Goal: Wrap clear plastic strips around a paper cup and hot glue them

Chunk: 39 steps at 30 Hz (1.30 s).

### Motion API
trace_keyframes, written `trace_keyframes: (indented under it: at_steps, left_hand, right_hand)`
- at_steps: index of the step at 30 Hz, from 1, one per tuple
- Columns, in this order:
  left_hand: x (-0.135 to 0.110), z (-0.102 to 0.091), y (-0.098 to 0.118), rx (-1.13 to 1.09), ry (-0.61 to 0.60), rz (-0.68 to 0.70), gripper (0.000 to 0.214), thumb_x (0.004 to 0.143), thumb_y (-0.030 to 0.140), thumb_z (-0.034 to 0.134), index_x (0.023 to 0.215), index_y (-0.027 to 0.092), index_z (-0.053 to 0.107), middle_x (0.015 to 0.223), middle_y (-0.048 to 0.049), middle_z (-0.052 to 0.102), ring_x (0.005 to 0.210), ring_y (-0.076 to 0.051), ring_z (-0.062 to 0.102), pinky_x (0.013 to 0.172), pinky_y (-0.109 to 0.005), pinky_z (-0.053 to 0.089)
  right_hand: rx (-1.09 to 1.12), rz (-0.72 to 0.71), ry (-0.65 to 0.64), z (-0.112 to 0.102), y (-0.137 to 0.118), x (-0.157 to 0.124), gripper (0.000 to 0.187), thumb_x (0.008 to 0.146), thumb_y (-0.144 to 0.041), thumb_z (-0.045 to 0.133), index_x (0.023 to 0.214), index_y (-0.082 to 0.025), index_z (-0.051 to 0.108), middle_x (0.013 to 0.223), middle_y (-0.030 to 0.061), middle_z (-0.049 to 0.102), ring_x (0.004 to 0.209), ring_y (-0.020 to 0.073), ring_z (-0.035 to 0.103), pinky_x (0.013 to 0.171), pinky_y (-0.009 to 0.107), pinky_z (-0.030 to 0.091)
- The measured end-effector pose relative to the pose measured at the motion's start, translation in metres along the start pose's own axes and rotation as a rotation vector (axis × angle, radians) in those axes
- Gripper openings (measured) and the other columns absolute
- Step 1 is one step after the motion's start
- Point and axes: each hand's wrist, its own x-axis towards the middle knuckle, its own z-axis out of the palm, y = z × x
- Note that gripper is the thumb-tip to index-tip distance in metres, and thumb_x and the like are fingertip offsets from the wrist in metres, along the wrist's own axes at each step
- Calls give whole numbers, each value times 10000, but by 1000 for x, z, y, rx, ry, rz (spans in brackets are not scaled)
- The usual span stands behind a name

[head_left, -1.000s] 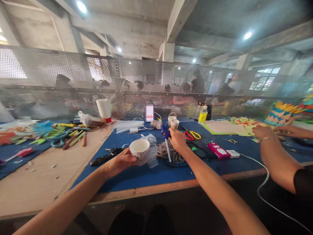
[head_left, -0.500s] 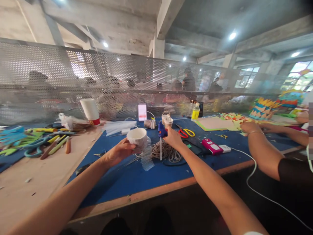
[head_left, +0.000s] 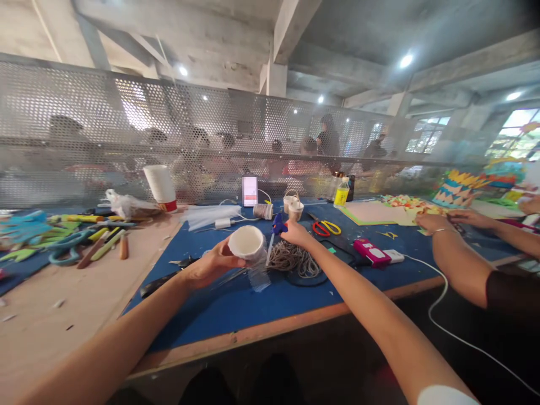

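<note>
My left hand (head_left: 215,263) is closed around a white paper cup (head_left: 247,246), its open mouth tilted toward me. Closed on a blue glue gun (head_left: 278,225), my right hand (head_left: 296,233) is just right of the cup. A pale glue stick (head_left: 270,251) sticks out of the gun, slanting down toward the table. Under my right hand lies a tangled heap of grey-brown cord (head_left: 295,259). Clear plastic wrapping (head_left: 259,278) rests below the cup. Beyond my right hand stand two small white cups with a cord handle (head_left: 295,209).
Red-and-yellow scissors (head_left: 327,228) and a magenta box (head_left: 371,252) lie to the right. A stack of paper cups (head_left: 160,188) stands back left, near blue-handled scissors (head_left: 71,247). A perforated metal screen (head_left: 211,146) borders the table's far side. A co-worker's arm (head_left: 459,253) reaches in from the right.
The cup in my left hand has tilted more toward me and moved slightly closer to the glue gun. The glue stick has swung from upright to slanted. The view has shifted slightly.
</note>
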Motion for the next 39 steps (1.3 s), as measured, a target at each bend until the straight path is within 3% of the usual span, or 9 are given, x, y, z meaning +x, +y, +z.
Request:
trace_keyframes:
  at_steps: [10,19,21,24,27,29,33,39]
  left_hand:
    - [-3,-4,-6,-45,-10,13,651,691,128,811,1301,211,600,1230,-97,666,1033,-220,617,917,-363,490]
    - [-2,-3,-7,-17,15,49,693,724,173,810,1365,252,560,1293,-91,663,1097,-244,627,944,-374,488]
    - [-1,-2,-6,8,40,57,690,724,182,815,1363,252,563,1297,-96,667,1107,-254,631,934,-374,489]
    - [-1,0,-3,70,99,53,673,716,205,830,1341,246,582,1295,-96,671,1144,-273,625,952,-390,480]
    - [1,2,-2,158,172,51,684,700,246,848,1331,241,585,1279,-89,674,1167,-281,616,987,-411,464]
    - [2,2,-4,211,213,55,709,691,269,855,1340,239,571,1266,-84,674,1158,-278,618,989,-414,468]
    - [5,0,-10,309,262,79,739,677,289,859,1343,240,544,1290,-78,654,1139,-269,620,978,-411,485]
    - [8,1,-16,357,246,91,730,690,288,837,1339,236,507,1199,-73,680,1096,-265,640,967,-421,500]
  right_hand:
    - [-83,53,45,8,-8,-9,418,892,-263,585,1248,-44,572,1259,245,618,1211,337,592,996,372,447]
    - [-52,25,103,-6,-9,-24,427,853,-326,644,1221,-112,621,1307,233,586,1234,381,546,1002,510,433]
    - [-14,-12,158,-15,-13,-26,368,888,-330,606,1204,-142,634,1337,204,577,1257,352,531,1025,507,418]
    - [192,-165,200,-29,-26,-28,301,989,-358,468,1160,-184,644,1210,97,671,1110,194,631,970,333,478]
    - [705,-379,114,-37,-43,-34,396,999,-461,454,1157,-148,638,1042,83,723,926,167,681,843,291,531]
    - [840,-463,70,-38,-53,-42,382,952,-478,556,1137,-160,659,1056,73,724,906,163,676,837,292,533]
    - [832,-543,65,-37,-63,-56,264,923,-388,624,1080,-187,694,1054,56,711,917,155,655,830,290,520]
    - [768,-549,116,-35,-64,-59,182,880,-226,613,1046,-189,679,1009,43,693,853,150,632,782,304,533]
